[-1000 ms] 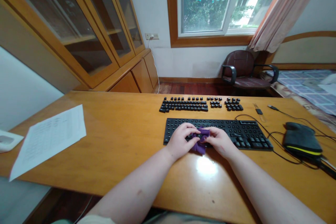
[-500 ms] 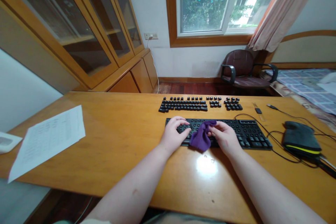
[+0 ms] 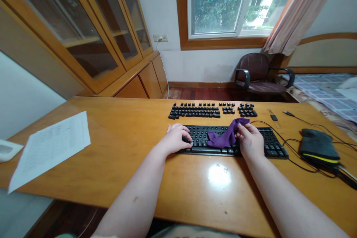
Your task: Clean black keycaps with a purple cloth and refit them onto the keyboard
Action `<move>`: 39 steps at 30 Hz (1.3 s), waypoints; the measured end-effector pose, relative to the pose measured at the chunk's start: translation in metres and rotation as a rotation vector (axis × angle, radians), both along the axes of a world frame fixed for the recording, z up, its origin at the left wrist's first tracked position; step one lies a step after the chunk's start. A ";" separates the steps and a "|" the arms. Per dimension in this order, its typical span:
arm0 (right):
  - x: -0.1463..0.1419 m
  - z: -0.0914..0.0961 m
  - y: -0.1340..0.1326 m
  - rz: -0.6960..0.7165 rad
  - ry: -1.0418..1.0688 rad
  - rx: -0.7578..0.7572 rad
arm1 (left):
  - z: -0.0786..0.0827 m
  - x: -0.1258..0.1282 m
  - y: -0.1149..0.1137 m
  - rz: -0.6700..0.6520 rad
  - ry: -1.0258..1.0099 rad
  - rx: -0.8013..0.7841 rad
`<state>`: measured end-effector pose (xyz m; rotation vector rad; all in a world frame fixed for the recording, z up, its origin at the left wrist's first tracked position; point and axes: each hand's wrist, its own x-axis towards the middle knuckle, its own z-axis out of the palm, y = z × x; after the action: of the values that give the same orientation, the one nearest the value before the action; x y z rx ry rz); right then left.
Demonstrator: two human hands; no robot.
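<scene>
A black keyboard base [image 3: 276, 148] without its keycaps lies on the wooden desk [image 3: 125, 148]. My right hand [image 3: 251, 139] pinches a purple cloth [image 3: 227, 135] and holds it over the middle of the base. My left hand [image 3: 175, 138] rests on the base's left end, fingers curled down onto it. The loose black keycaps [image 3: 195, 111] are laid out in rows just beyond the base.
Printed paper sheets [image 3: 52, 145] lie at the desk's left edge beside a white object [image 3: 7, 149]. A dark pouch with a yellow stripe [image 3: 319, 148] and tangled cables [image 3: 292, 145] sit at the right. A brown chair [image 3: 258, 72] stands beyond the desk.
My right hand has carried the purple cloth up and to the right across the keyboard base. My left hand let go of the cloth and slid left onto the base's end.
</scene>
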<state>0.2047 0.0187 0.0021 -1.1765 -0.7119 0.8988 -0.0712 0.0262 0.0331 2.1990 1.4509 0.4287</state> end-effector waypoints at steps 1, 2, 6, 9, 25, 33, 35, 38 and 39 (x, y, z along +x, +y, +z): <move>0.000 0.000 0.000 0.005 -0.011 -0.003 | 0.000 0.000 0.000 0.002 0.005 -0.004; 0.000 0.000 -0.001 0.012 -0.021 -0.004 | -0.001 0.000 0.001 0.004 0.009 -0.005; 0.000 0.000 -0.001 0.025 -0.046 -0.003 | -0.003 0.001 0.002 0.024 0.017 -0.001; 0.001 -0.001 0.000 0.027 -0.063 -0.005 | -0.004 0.002 0.001 0.033 0.012 0.006; 0.002 -0.002 0.000 0.050 -0.084 -0.005 | -0.004 0.002 -0.001 -0.013 -0.005 0.062; 0.002 -0.005 0.002 0.015 -0.077 0.002 | -0.005 0.003 0.001 -0.038 0.007 0.091; 0.002 -0.003 0.002 0.004 -0.067 0.006 | -0.007 0.002 0.001 -0.043 0.025 0.085; 0.003 -0.001 0.002 -0.036 -0.035 0.040 | -0.009 0.000 0.002 -0.037 0.044 0.059; 0.004 -0.001 0.002 -0.058 -0.024 0.057 | -0.009 -0.001 0.002 -0.037 0.048 0.050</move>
<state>0.2087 0.0211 0.0013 -1.1535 -0.7150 0.8121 -0.0718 0.0282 0.0245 2.2858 1.4363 0.4066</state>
